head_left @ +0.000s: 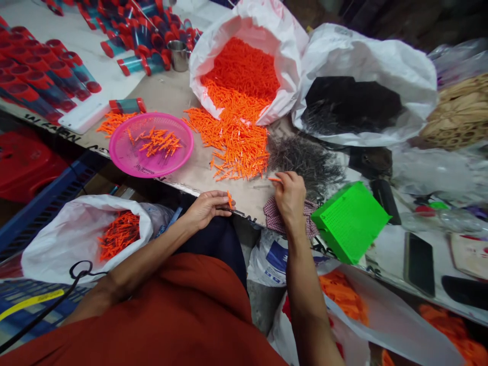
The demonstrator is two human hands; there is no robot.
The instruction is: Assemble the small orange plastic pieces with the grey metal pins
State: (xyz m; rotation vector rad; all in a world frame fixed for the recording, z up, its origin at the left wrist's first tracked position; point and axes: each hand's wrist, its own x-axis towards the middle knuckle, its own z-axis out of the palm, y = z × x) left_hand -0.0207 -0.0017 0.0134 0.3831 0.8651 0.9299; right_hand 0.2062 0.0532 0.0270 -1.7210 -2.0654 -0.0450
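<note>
My left hand [211, 207] is closed at the table's front edge, pinching a small orange plastic piece [230, 200] upright between thumb and fingers. A little to the right, my right hand [290, 195] pinches another slim orange plastic piece [274, 179] that points left. Beyond the hands lies a loose heap of orange plastic pieces [244, 152], spilling from a white sack [301, 38]. Thin dark pins [308, 160] are piled just past my right hand. A checked cloth [272, 213] lies partly beneath my right wrist.
A pink sieve [179, 165] with orange pieces stands left. A green basket [351, 221] sits right, near a phone [419, 262]. A second white sack [415, 66] holds dark material. Red-capped tubes [41, 79] fill the far left. Another sack [57, 239] stands below the table.
</note>
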